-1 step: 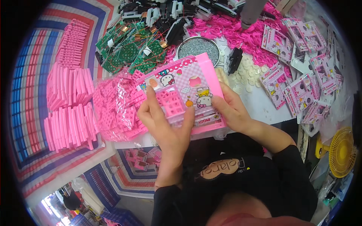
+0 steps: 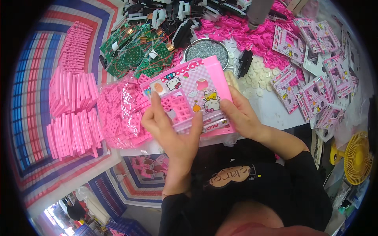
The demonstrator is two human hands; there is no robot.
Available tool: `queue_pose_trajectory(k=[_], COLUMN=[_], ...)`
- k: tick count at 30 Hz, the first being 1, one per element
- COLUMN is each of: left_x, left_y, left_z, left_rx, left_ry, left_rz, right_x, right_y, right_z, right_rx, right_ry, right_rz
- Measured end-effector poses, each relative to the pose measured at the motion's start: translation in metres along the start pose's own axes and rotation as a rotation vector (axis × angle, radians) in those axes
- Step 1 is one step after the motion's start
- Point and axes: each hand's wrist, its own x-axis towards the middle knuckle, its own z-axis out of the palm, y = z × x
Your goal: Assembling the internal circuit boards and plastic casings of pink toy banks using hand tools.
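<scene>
A printed card (image 2: 193, 84) with cartoon cats, a pink-and-white check and cut-out windows lies over a flat pink plastic casing (image 2: 221, 74). The casing shows along the card's right side. My right hand (image 2: 244, 116) grips the right edge of both, thumb on the front near the lower corner. At the lower left, my left hand (image 2: 171, 128) holds the card with its index finger on the left edge and its thumb on the lower edge. Its other fingers are curled. Pink grid-shaped pieces show through the large window. What lies under the card is mostly hidden.
Stacked pink casings (image 2: 75, 131) stand at left beside a bag of pink grid parts (image 2: 120, 112). Beyond lie green circuit boards (image 2: 132, 55), black parts (image 2: 183, 33), a dish of screws (image 2: 206, 53) and magenta rings (image 2: 252, 41). Printed cards (image 2: 315, 96) and a yellow fan (image 2: 357, 157) are at right.
The card and my left hand have shifted very slightly left. My right hand stays almost in place, still gripping the right edge.
</scene>
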Motion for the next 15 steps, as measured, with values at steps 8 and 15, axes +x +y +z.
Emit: queue_pose_trajectory(k=[8, 15], left_x=[-0.030, -0.033], left_y=[-0.014, -0.023], left_z=[0.003, 0.029], left_rx=[-0.517, -0.685], left_ry=[-0.049, -0.259], left_rz=[-0.235, -0.342], right_x=[-0.003, -0.003], right_y=[-0.019, -0.020], right_z=[-0.017, -0.017], right_rx=[-0.056, -0.338], right_ry=[0.005, -0.127], right_rz=[0.156, 0.006])
